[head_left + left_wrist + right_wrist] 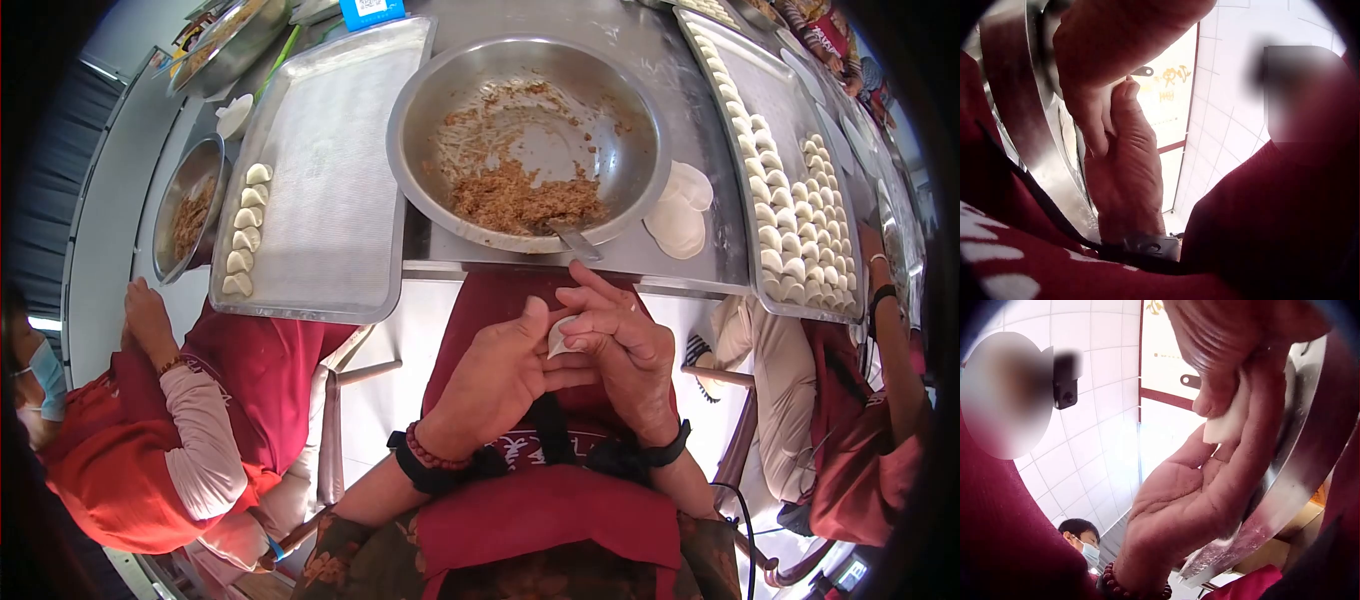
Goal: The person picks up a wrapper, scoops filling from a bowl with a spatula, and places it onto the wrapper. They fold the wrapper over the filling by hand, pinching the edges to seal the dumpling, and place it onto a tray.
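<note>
Off the mixing bowl's six o'clock, the right grip pinches a dumpling against the left hand's straight fingers; squeezing too hard could, I'd guess, burst it, too lightly leave it gaping.

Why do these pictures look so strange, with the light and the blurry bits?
Head view: wide-angle distortion, dark rounded corners, sheen on the bowl; left wrist view: washed-out tiles, the right hand partly shaded, a smeared patch at right; right wrist view: glare on the background behind the left hand, another smear at left.
</note>
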Demonstrator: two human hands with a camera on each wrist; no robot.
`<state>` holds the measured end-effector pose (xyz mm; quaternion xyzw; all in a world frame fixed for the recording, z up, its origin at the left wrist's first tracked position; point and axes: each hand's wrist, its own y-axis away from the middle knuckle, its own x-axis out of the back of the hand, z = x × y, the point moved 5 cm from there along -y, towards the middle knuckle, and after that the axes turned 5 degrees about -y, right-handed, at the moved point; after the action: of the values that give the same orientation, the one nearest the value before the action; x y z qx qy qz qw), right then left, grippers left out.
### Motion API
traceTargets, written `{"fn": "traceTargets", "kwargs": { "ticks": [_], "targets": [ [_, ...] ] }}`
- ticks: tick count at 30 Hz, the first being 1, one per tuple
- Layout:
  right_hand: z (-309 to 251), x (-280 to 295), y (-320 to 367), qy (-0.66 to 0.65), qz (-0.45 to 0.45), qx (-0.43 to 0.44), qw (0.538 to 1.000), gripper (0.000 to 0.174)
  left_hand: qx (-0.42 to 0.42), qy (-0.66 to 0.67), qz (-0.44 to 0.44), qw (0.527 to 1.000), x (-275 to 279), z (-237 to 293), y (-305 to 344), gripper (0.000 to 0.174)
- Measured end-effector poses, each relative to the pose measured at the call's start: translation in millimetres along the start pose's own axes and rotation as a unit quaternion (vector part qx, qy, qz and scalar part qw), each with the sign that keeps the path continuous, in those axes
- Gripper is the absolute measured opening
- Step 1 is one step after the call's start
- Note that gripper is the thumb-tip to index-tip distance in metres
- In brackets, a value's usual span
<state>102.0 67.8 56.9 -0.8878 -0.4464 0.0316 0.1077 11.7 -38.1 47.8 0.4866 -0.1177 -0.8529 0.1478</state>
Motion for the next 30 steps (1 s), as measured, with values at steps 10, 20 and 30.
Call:
{"fn": "traceTargets", "kwargs": {
  "ticks": [10, 20, 30],
  "targets": [
    [0, -2, 0, -0.050, 0.043, -0.003, 0.998, 0.020, -0.043, 0.015, -0.023, 0.999, 0, 0, -4, 0.038],
    [-14, -2, -2, 0.016, 0.049, 0.048, 0.998, 0.020, -0.030, 0.033, -0.009, 0.999, 5, -4, -4, 0.036],
    [-14, 1, 1, 0.149, -0.006, 0.139, 0.979, 0.038, -0.039, 0.066, -0.036, 0.996, 1, -6, -3, 0.042]
  ]
}}
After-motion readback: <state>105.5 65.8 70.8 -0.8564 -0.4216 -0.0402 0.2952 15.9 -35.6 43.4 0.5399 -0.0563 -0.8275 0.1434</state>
